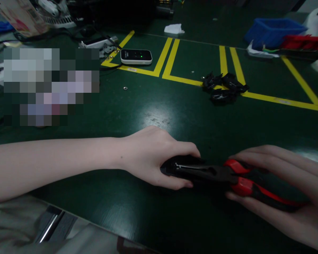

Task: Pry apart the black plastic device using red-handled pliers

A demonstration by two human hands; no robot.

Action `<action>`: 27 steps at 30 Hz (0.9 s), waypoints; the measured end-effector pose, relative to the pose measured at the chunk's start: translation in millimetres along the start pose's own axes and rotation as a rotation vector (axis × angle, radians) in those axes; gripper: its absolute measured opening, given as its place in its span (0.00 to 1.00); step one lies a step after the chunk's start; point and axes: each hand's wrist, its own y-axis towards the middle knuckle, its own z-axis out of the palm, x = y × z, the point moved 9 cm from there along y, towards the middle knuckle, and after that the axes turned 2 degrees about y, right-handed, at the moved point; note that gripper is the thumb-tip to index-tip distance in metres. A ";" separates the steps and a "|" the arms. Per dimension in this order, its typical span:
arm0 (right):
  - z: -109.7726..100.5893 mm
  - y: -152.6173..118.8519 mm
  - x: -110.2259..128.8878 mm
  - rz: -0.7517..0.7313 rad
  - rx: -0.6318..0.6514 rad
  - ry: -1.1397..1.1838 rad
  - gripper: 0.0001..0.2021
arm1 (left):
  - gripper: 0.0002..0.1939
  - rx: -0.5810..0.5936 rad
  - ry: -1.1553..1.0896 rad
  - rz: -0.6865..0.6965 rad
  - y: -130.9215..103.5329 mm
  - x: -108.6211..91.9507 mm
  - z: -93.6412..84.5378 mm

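Observation:
My left hand (159,155) is closed around a glossy black piece (167,167), which pokes out between thumb and forefinger. Most of that piece is hidden, so its kind cannot be made out. My right hand (281,183) is wrapped about the red and black handles of a pair of pliers (222,173). The long dark jaws point left and lie against the black piece; whether they pinch it I cannot tell. Beyond my hands, several crumpled shiny black pieces (224,88) lie on the green table (108,197).
A white-edged black device (136,57) with a green light sits inside yellow tape markings (185,80). A small metal ring (125,88) lies nearer. A blue bin (274,31) and a red tray (306,42) stand at back right. White scrap (174,29) lies farther back. A left patch is blurred.

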 end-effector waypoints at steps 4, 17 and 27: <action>0.5 -2.5 6.0 -0.056 -0.010 -0.075 0.20 | 0.21 0.004 0.034 -0.035 0.7 2.1 0.4; 2.1 -2.6 6.5 0.055 -0.083 -0.066 0.15 | 0.22 0.039 0.019 -0.044 -0.3 5.2 4.3; 1.4 0.8 0.7 -0.058 -0.005 -0.087 0.21 | 0.20 -0.002 0.068 -0.039 0.7 3.3 3.7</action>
